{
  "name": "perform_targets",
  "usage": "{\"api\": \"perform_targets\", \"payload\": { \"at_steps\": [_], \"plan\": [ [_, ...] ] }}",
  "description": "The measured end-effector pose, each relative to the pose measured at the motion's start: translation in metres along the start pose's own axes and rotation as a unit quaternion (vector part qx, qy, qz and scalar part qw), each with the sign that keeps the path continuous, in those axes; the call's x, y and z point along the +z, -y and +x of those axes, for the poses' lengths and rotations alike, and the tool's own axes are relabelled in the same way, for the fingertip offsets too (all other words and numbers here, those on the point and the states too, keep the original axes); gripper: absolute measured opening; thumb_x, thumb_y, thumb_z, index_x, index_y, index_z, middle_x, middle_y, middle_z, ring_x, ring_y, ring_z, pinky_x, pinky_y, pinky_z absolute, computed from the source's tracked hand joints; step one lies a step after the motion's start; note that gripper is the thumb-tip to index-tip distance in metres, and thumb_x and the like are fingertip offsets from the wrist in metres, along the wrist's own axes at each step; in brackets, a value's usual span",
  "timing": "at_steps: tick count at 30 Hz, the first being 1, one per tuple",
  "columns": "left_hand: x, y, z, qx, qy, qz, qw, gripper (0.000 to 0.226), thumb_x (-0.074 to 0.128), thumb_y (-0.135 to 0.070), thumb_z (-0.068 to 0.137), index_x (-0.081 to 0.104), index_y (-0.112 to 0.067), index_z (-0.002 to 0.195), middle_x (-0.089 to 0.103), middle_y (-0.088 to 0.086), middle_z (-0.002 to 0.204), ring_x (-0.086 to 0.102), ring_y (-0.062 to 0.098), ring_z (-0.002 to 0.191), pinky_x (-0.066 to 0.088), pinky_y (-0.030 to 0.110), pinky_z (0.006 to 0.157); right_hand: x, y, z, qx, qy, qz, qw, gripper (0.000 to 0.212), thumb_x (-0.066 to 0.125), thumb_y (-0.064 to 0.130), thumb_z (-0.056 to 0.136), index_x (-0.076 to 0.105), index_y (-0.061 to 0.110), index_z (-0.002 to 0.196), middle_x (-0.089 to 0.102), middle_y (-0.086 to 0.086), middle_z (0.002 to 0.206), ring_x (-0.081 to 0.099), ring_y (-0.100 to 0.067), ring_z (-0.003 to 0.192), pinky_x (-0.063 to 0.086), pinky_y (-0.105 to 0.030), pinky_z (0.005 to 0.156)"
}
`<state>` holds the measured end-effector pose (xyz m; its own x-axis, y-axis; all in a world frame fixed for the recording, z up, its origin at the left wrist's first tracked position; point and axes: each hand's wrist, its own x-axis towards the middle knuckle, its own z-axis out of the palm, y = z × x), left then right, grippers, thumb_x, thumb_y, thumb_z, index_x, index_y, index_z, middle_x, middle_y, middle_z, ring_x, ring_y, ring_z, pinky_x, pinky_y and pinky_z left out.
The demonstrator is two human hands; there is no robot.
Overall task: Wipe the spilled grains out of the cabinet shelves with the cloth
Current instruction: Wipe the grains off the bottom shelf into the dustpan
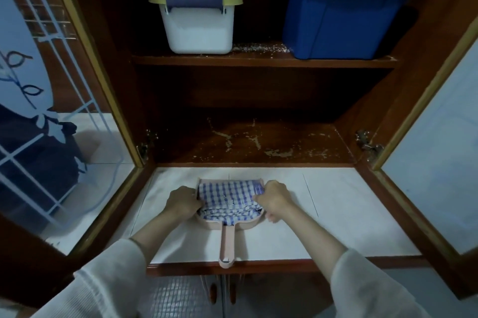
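Cloth (pixel 227 194), blue-white checked, bunched in dustpan (pixel 225 240); left hand (pixel 182 201) and right hand (pixel 274 200) seemingly pinch its ends.

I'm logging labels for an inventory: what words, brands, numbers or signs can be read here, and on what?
None can be read. The white bin, the blue tub, the dustpan and the cloth show no lettering.
The left glass door bears only a leaf pattern.

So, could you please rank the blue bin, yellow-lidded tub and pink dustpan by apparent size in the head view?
1. blue bin
2. yellow-lidded tub
3. pink dustpan, though nearer the camera and partly hidden by the cloth
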<state>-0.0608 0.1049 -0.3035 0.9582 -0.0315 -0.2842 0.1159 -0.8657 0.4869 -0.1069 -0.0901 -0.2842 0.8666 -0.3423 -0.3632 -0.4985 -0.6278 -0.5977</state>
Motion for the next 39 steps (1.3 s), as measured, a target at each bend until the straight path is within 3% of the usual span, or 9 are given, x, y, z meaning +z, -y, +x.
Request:
{"api": "perform_targets", "payload": {
  "at_steps": [2, 5, 9, 14, 17, 28, 36, 39],
  "plan": [
    [0.008, -0.005, 0.000, 0.034, 0.020, 0.049, 0.998, 0.029, 0.053, -0.021, 0.093, 0.061, -0.008, 0.118, 0.064, 0.012, 0.118, 0.060, 0.026, 0.105, 0.047, 0.032, 0.090, 0.000, -0.008, 0.002, -0.008, -0.020, -0.001, 1.000, 0.020, 0.056, 0.013, 0.091, 0.058, 0.009, 0.110, 0.061, -0.007, 0.096, 0.063, -0.026, 0.077, 0.047, -0.025, 0.046],
    [0.026, -0.021, 0.001, 0.081, 0.020, 0.089, 0.993, 0.031, 0.045, -0.020, 0.097, 0.050, -0.008, 0.125, 0.061, 0.012, 0.121, 0.059, 0.027, 0.107, 0.047, 0.035, 0.092, -0.010, -0.024, 0.005, 0.004, -0.058, -0.032, 0.998, 0.021, 0.055, 0.012, 0.090, 0.062, 0.005, 0.108, 0.065, -0.012, 0.109, 0.065, -0.028, 0.092, 0.049, -0.028, 0.061],
    [0.055, -0.059, -0.003, 0.129, 0.009, 0.095, 0.987, 0.039, 0.039, -0.021, 0.099, 0.035, -0.008, 0.135, 0.062, 0.014, 0.117, 0.060, 0.029, 0.104, 0.047, 0.032, 0.081, -0.034, -0.052, 0.002, 0.021, -0.130, -0.089, 0.987, 0.027, 0.049, 0.010, 0.091, 0.057, 0.006, 0.117, 0.062, -0.015, 0.115, 0.061, -0.030, 0.103, 0.048, -0.030, 0.077],
    [0.091, -0.110, -0.008, 0.179, 0.024, 0.065, 0.981, 0.033, 0.040, -0.029, 0.099, 0.045, -0.004, 0.120, 0.064, 0.015, 0.115, 0.062, 0.030, 0.099, 0.046, 0.031, 0.072, -0.069, -0.097, -0.001, 0.058, -0.202, -0.114, 0.971, 0.026, 0.046, 0.015, 0.094, 0.062, 0.004, 0.112, 0.065, -0.014, 0.110, 0.063, -0.028, 0.099, 0.038, -0.024, 0.065],
    [0.102, -0.129, -0.011, 0.168, 0.026, 0.049, 0.984, 0.031, 0.041, -0.029, 0.099, 0.046, -0.004, 0.117, 0.063, 0.014, 0.116, 0.062, 0.029, 0.100, 0.041, 0.027, 0.066, -0.081, -0.110, 0.004, 0.068, -0.214, -0.119, 0.967, 0.026, 0.046, 0.015, 0.094, 0.065, 0.006, 0.109, 0.066, -0.013, 0.108, 0.063, -0.028, 0.097, 0.036, -0.023, 0.063],
    [0.119, -0.157, -0.009, 0.146, 0.035, 0.008, 0.989, 0.028, 0.045, -0.026, 0.098, 0.047, -0.002, 0.114, 0.063, 0.014, 0.116, 0.061, 0.030, 0.100, 0.047, 0.032, 0.076, -0.108, -0.127, 0.034, 0.059, -0.210, -0.180, 0.959, 0.026, 0.047, 0.020, 0.094, 0.066, 0.012, 0.111, 0.067, -0.011, 0.106, 0.064, -0.026, 0.095, 0.040, -0.024, 0.063],
    [0.120, -0.166, -0.007, 0.135, 0.028, -0.009, 0.990, 0.029, 0.046, -0.025, 0.097, 0.046, -0.003, 0.115, 0.063, 0.013, 0.116, 0.061, 0.027, 0.101, 0.041, 0.024, 0.070, -0.108, -0.128, 0.046, 0.042, -0.224, -0.180, 0.957, 0.028, 0.046, 0.015, 0.095, 0.063, 0.008, 0.116, 0.058, -0.011, 0.114, 0.060, -0.028, 0.099, 0.042, -0.029, 0.067],
    [0.113, -0.164, -0.016, 0.139, 0.035, -0.038, 0.989, 0.045, 0.047, -0.032, 0.097, 0.038, -0.006, 0.132, 0.062, 0.012, 0.119, 0.060, 0.027, 0.104, 0.042, 0.025, 0.073, -0.110, -0.123, 0.038, 0.035, -0.228, -0.176, 0.957, 0.029, 0.047, 0.017, 0.096, 0.058, 0.007, 0.121, 0.045, -0.013, 0.127, 0.059, -0.031, 0.102, 0.045, -0.032, 0.073]
  ]
}}
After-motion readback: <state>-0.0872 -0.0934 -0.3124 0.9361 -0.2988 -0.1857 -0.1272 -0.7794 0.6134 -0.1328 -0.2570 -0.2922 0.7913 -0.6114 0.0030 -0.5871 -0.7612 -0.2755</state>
